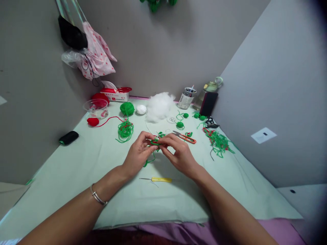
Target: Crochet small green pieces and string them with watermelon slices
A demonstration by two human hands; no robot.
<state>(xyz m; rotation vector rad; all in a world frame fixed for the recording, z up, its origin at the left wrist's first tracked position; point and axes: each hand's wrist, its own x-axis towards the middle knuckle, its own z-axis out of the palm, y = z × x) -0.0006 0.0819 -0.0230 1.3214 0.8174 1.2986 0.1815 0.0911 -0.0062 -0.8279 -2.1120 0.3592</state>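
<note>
Above the middle of the table, my left hand point(140, 151) and my right hand point(180, 153) pinch a small green and red crochet piece point(155, 141) between thumbs and fingers. The fingers partly cover it. A green yarn tail point(150, 160) hangs below it, and some white yarn shows behind. Nearer to me lies a crochet hook point(160, 179) with a yellow handle. Just beyond my right hand are orange thread snips point(187, 137) and a small green and red piece point(188, 134).
White stuffing point(160, 107), a green yarn ball point(127, 108) and a white ball point(141, 109) stand behind. Left are red yarn point(93, 121), a clear tub point(99, 110) and a black case point(68, 137). Right are tangled yarn scraps point(220, 143), a pen can point(186, 98), a phone point(208, 104) and a bottle point(199, 98).
</note>
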